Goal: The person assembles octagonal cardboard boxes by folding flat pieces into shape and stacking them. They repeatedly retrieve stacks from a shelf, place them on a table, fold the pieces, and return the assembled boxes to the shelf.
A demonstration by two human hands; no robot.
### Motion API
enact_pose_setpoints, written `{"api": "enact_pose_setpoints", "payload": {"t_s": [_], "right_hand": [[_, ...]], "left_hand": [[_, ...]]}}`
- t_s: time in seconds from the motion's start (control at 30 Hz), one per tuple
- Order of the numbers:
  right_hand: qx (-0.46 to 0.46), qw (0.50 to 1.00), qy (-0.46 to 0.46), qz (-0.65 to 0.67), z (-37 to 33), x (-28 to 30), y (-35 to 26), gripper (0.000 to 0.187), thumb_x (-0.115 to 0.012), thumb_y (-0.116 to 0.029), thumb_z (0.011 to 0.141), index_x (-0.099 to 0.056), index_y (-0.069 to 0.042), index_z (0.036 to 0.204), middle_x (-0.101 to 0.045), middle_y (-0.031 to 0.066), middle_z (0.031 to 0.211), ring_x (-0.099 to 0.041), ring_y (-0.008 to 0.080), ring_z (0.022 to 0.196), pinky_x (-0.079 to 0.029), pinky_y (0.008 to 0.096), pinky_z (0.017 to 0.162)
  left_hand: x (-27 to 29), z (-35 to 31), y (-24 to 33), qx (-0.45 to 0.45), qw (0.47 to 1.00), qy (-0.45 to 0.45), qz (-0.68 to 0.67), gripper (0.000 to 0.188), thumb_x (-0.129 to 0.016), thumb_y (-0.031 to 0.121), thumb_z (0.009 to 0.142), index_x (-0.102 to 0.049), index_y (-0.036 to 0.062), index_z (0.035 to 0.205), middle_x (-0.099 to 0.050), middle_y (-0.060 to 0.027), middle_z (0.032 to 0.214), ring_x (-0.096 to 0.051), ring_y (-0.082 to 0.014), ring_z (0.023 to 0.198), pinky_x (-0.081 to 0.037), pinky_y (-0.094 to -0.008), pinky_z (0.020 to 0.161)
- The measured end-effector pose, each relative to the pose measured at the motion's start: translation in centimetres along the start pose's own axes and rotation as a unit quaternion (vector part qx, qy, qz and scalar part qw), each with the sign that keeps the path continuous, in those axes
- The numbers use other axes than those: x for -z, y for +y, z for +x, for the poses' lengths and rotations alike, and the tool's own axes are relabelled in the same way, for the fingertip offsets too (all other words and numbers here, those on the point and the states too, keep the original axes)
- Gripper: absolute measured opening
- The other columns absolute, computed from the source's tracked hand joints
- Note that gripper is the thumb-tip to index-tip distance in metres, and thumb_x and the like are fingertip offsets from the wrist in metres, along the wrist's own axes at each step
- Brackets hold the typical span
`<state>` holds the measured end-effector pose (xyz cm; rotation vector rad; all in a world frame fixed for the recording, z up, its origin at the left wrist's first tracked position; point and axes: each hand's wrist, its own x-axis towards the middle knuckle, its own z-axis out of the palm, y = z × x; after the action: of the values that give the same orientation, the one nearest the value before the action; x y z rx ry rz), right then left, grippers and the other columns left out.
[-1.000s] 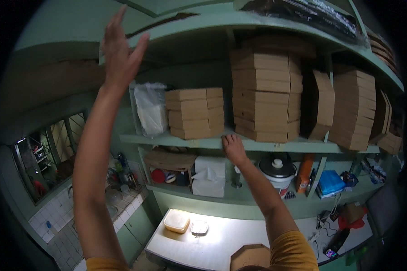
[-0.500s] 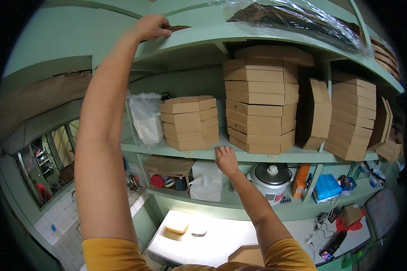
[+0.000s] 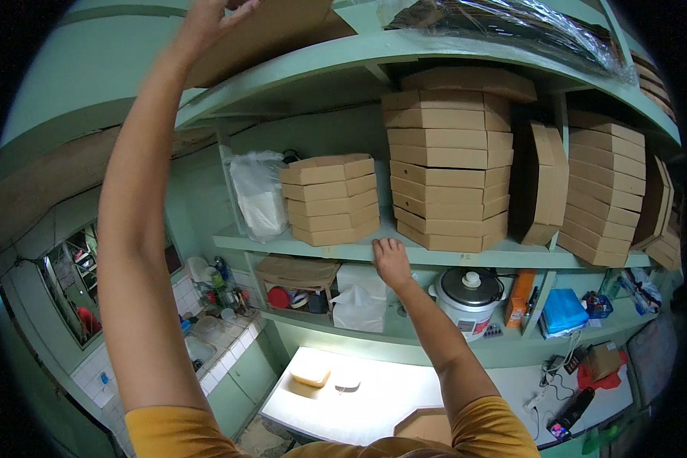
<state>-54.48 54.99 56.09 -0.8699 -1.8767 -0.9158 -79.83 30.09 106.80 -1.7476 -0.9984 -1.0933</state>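
At the far left, the left hand [image 3: 208, 27] is raised high, partly cut off by the upper border, its thumb against a slanting piece of brown cardboard [image 3: 282, 34]; whether it grasps the piece or only touches it, I cannot tell. The cardboard spreads rightward from that hand, above the left end of the upper shelf [image 3: 298, 67], well above and left of the right hand [image 3: 391, 261]. Lower down stands a whitish plastic bag [image 3: 258, 198], then a short box stack [image 3: 332, 200]. Next, the right hand hooks its bent fingers over the front edge of the middle shelf [image 3: 427, 256], between the short stack and a taller box stack [image 3: 446, 175].
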Motion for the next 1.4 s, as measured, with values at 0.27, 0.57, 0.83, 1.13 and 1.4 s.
{"api": "enact_pose_setpoints", "payload": {"t_s": [0.27, 0.57, 0.83, 1.13, 1.4], "right_hand": [[-0.019, 1.000, 0.007, -0.001, 0.0, 0.8, -0.3, 0.032, -0.054, -0.013, 0.079, -0.058, -0.002, 0.108, -0.053, 0.0095, 0.098, -0.052, 0.0259, 0.096, -0.041, 0.0379, 0.087], [-0.010, 1.000, 0.003, -0.012, 0.0, 0.7, -0.3, 0.031, -0.053, -0.014, 0.080, -0.059, -0.003, 0.108, -0.054, 0.0092, 0.099, -0.051, 0.0252, 0.098, -0.041, 0.0376, 0.088], [-0.017, 1.000, -0.004, -0.003, 0.1, 0.5, -0.4, 0.035, -0.053, -0.013, 0.080, -0.059, -0.003, 0.113, -0.055, 0.0091, 0.103, -0.051, 0.0259, 0.098, -0.041, 0.0386, 0.088], [-0.020, 0.994, -0.097, -0.048, 0.3, 1.0, -1.2, 0.050, -0.066, -0.024, 0.077, -0.056, 0.000, 0.120, -0.055, 0.0134, 0.111, -0.051, 0.0304, 0.106, -0.039, 0.0429, 0.098], [-0.178, 0.915, 0.165, 0.323, 4.0, 15.6, -7.3, 0.096, -0.070, -0.057, 0.076, -0.033, 0.001, 0.144, -0.038, 0.0243, 0.145, -0.038, 0.0348, 0.134, -0.032, 0.0426, 0.109]], "left_hand": [[-3.9, -3.4, -2.8, -0.130, 0.991, -0.007, 0.043, 0.076, -0.079, 0.033, 0.070, -0.047, 0.0100, 0.134, -0.063, -0.0220, 0.114, -0.058, -0.0385, 0.108, -0.046, -0.0458, 0.089], [-3.5, -5.4, -5.4, -0.071, 0.983, 0.086, 0.148, 0.052, -0.063, 0.003, 0.077, -0.054, 0.0121, 0.127, -0.065, -0.0192, 0.104, -0.060, -0.0405, 0.098, -0.049, -0.0476, 0.080], [5.9, -12.0, -7.8, -0.034, 0.951, 0.232, 0.204, 0.037, -0.068, 0.019, 0.084, -0.062, 0.0157, 0.120, -0.069, -0.0140, 0.100, -0.067, -0.0310, 0.092, -0.053, -0.0396, 0.079], [12.4, -25.7, -11.6, -0.008, 0.909, 0.377, 0.180, 0.031, -0.069, 0.020, 0.086, -0.067, 0.0106, 0.116, -0.070, -0.0078, 0.108, -0.068, -0.0154, 0.097, -0.052, -0.0293, 0.084], [15.0, -43.1, -8.2, 0.049, 0.964, 0.262, 0.013, 0.035, -0.055, 0.003, 0.092, -0.058, 0.0006, 0.127, -0.066, -0.0099, 0.117, -0.066, -0.0155, 0.098, -0.052, -0.0285, 0.089]]}}
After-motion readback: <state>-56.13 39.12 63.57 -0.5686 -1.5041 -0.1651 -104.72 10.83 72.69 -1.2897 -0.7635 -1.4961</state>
